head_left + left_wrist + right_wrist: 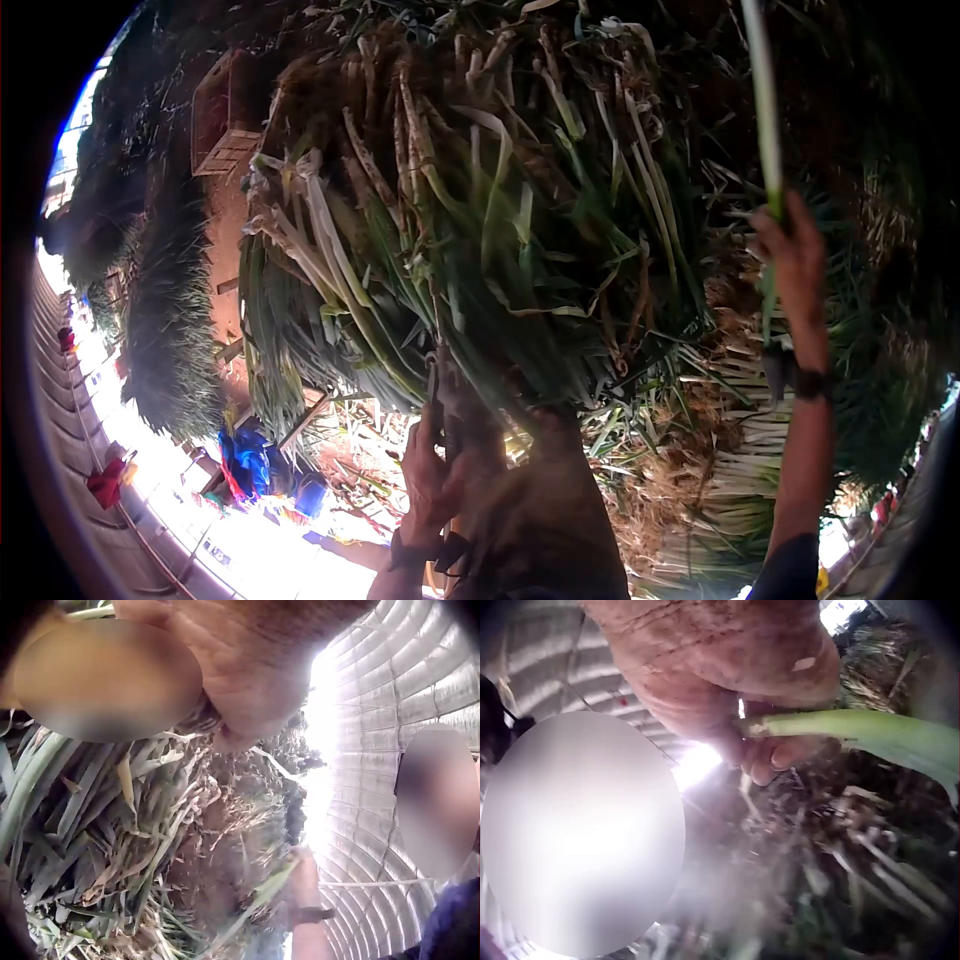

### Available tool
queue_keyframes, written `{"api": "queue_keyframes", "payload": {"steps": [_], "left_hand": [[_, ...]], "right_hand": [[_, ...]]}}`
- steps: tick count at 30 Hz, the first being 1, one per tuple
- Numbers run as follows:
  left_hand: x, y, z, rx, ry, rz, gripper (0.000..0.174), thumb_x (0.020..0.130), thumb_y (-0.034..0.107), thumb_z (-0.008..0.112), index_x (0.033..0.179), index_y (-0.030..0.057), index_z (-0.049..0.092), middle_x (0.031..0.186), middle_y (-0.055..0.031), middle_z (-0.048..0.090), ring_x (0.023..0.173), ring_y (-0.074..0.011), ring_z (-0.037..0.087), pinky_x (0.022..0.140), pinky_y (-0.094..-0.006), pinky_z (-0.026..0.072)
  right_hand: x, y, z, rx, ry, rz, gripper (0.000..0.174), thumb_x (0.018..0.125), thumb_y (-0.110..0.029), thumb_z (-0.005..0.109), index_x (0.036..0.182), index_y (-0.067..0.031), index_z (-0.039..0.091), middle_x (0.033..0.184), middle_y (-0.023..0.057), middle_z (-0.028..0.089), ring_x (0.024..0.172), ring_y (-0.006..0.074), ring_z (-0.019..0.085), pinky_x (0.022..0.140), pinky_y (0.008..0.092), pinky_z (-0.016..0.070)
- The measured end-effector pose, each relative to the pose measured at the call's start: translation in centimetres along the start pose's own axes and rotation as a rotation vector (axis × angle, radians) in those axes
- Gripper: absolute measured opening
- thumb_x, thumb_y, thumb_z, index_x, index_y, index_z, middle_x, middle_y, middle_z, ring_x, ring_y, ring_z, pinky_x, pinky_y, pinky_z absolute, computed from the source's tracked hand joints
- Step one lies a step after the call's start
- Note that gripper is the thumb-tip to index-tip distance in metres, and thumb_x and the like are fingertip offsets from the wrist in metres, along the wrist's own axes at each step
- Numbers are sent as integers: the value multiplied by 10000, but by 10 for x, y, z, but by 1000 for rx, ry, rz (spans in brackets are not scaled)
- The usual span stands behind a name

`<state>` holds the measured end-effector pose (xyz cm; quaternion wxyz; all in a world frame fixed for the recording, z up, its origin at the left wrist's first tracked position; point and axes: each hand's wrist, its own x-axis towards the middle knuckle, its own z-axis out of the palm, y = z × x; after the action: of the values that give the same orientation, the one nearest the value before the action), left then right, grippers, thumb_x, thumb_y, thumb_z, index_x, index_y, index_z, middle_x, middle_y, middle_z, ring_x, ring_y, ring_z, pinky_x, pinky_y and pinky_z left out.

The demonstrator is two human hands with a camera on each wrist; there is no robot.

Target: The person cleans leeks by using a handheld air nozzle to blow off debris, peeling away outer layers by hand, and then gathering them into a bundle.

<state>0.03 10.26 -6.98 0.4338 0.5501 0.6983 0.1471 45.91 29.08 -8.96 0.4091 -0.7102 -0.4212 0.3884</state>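
head view, scene tilted: a big bundle of green onions is seen at centre, pale stems toward the top of frame, green leaves fanned down toward the person. the left hand is raised at the bundle's leafy lower edge, touching it, fingers pointed up & partly curled; whether anything is pinched can't be told, as that spot is dark. the right hand is held out well apart to the right of the bundle, its fingers curled round one green onion stalk. the stalk's long axis is run straight up & away from the fist, roughly parallel to the bundle's stems, w/ a clear gap between them. so the bundle lies nearer the left hand, and the lone stalk is gripped by the right only. a dark strap is worn on the right wrist. more heaped onions are seen beyond, a blue cloth at lower left, and a ribbed curved wall in the left wrist view.
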Motion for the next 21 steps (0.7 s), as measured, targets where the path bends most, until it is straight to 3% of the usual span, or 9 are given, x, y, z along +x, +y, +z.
{"api": "queue_keyframes", "payload": {"steps": [2,4,6,8,9,13,16,19,21], "left_hand": [[2,1,5,0,-33,-52,784,788,45,709,1514,-19,420,1236,-159,608,932,-208,642,659,-289,525],[1,-1,11,25,-67,-48,782,780,64,722,1502,-14,434,1220,-158,616,920,-218,643,665,-302,526],[1,-3,18,7,-91,-47,797,770,90,736,1501,-13,436,1215,-167,621,938,-244,647,685,-322,532],[-1,-9,26,33,-105,-24,815,763,114,746,1505,-10,432,1207,-177,623,955,-268,649,702,-338,538],[0,-6,28,16,-134,-78,819,760,125,748,1504,-10,431,1207,-182,625,979,-285,650,714,-352,544],[5,-13,36,47,-177,-59,826,758,120,742,1507,-13,420,1218,-183,619,1010,-293,654,737,-368,557],[5,-14,42,-8,-154,-63,834,755,113,737,1510,-21,407,1231,-190,608,1038,-296,660,746,-375,574],[4,-10,44,-46,-164,-149,829,773,137,747,1505,-40,399,1238,-211,594,1030,-308,677,722,-361,591],[5,-8,38,-34,-145,-120,833,773,145,757,1500,-49,402,1238,-216,600,1034,-318,677,727,-371,591]], "right_hand": [[33,115,-12,-372,-46,-227,422,978,-119,686,1383,-39,597,1059,74,714,881,107,668,777,281,571],[35,162,16,-580,7,-256,432,972,-114,691,1392,-56,609,1209,110,723,981,162,685,836,322,566],[38,197,40,-778,-95,103,453,963,-99,693,1408,-85,607,1323,127,686,1085,174,670,885,326,548],[29,226,68,-517,-144,10,475,962,-68,656,1430,-108,584,1352,179,653,1148,289,672,942,389,539],[25,245,76,-693,-182,7,469,960,-75,651,1423,-90,578,1344,190,646,1144,335,661,949,421,535],[20,199,132,-860,-42,-106,446,936,-112,672,1364,-26,579,1294,210,634,1133,417,620,942,487,525],[16,189,180,-786,-122,-400,455,891,-177,724,1301,-19,604,1177,217,667,1035,427,651,850,488,548],[16,186,200,-993,-390,-100,308,882,-149,672,1138,19,633,1059,212,694,948,424,681,818,518,547],[26,164,202,-1005,-448,-117,251,865,-131,669,1067,15,644,1012,208,700,931,430,686,801,515,553]]}}
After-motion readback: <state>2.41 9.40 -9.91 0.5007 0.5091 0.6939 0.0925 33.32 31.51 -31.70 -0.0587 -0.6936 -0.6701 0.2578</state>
